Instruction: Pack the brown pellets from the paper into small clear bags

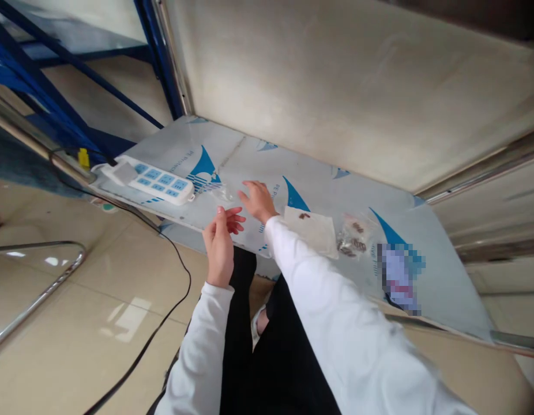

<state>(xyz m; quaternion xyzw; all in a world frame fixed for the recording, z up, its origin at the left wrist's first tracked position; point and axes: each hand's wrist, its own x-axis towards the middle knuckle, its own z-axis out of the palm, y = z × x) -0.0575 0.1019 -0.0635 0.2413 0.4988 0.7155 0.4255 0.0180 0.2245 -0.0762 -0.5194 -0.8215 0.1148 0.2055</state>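
My left hand (221, 245) is raised at the table's front edge. Its thumb and reddish fingers are apart, and nothing shows between them. Over the tabletop my right hand (259, 200) reaches leftward, fingers spread and holding nothing I can see. Just left of it lies a small clear plastic bag (221, 191) with a few tiny pale pieces that I cannot make out. Right of my right wrist is a white sheet (314, 230) with a small dark brown piece (304, 216) on it. Beside the sheet sit clear bags (352, 236) holding dark coiled parts that look like springs.
A white power strip (158, 181) with blue sockets lies at the table's left end, its black cable (187, 259) hanging to the floor. A pixelated bluish item (399, 279) is at the right front. Blue metal shelving (76, 109) stands at left, a pale panel (336, 86) behind.
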